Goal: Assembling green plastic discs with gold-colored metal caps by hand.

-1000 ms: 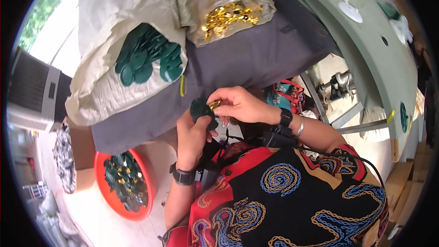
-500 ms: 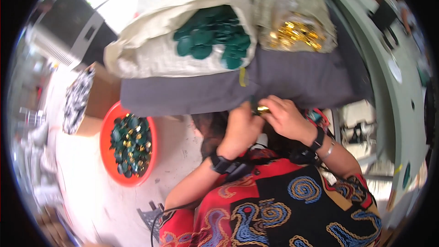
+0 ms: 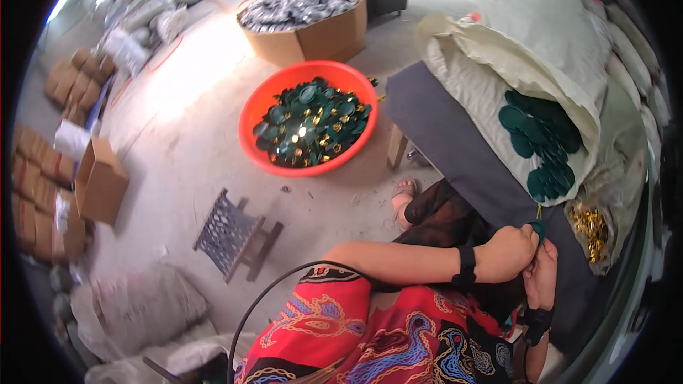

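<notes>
Both hands meet at the near edge of the grey-covered bench [image 3: 455,142], over the person's lap. The left hand [image 3: 506,252] comes in along a level forearm with a black wrist band, its fingers curled shut around a small dark green disc [image 3: 538,230]; only the disc's upper rim shows past the knuckles. The right hand [image 3: 542,275] rises from below with its own dark wrist band, its fingers bent up against the same disc from underneath, touching the left hand. How tightly the right fingers are closed cannot be told, since the left hand covers them.

Just above the fingers a pale sack [image 3: 526,64] lies on the bench with a heap of green discs [image 3: 542,141] spilling at its mouth. To the right of the fingers a second sack holds small gold pieces [image 3: 588,226]. Well away to the left of the fingers, on the floor, an orange basin [image 3: 309,126] is full of green discs with gold centres, and a cardboard box [image 3: 304,25] of grey parts stands beyond it.

The grip looks risky: the disc is pinched by its edge, mostly hidden, so a small slip of either thumb could let it drop into the lap or onto the floor. Any gold piece being pressed in could seat crooked, because the view of the joint is blocked by the knuckles.
</notes>
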The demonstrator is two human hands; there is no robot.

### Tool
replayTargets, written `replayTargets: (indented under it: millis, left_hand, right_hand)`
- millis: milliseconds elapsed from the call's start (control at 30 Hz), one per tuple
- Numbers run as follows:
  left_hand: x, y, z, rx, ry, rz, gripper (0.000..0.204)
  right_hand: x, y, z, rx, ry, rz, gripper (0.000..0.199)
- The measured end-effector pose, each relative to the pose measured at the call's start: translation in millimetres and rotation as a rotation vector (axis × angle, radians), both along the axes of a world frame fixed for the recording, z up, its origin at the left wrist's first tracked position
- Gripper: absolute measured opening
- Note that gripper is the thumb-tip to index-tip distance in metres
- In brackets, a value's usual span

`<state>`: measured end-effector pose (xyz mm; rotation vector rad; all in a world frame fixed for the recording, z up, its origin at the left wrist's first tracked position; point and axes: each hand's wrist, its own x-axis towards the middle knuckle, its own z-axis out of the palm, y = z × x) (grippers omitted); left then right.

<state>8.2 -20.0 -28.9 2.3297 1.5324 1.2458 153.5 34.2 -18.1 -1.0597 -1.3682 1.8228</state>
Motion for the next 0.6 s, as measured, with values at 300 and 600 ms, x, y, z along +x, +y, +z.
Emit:
replayTargets:
  millis: [300,600]
  left_hand:
    - [-4.2,30.5,14.8,0.121,-0.107,0.113,0.026]
    - [-5.3,46.8,23.1,0.048,-0.411,0.113,0.017]
  right_hand:
    - [0.2,55.0,29.3,-0.004,-0.077,0.075,0.014]
    - [7.5,74.0,68.6,0.176,-0.233,0.257,0.022]
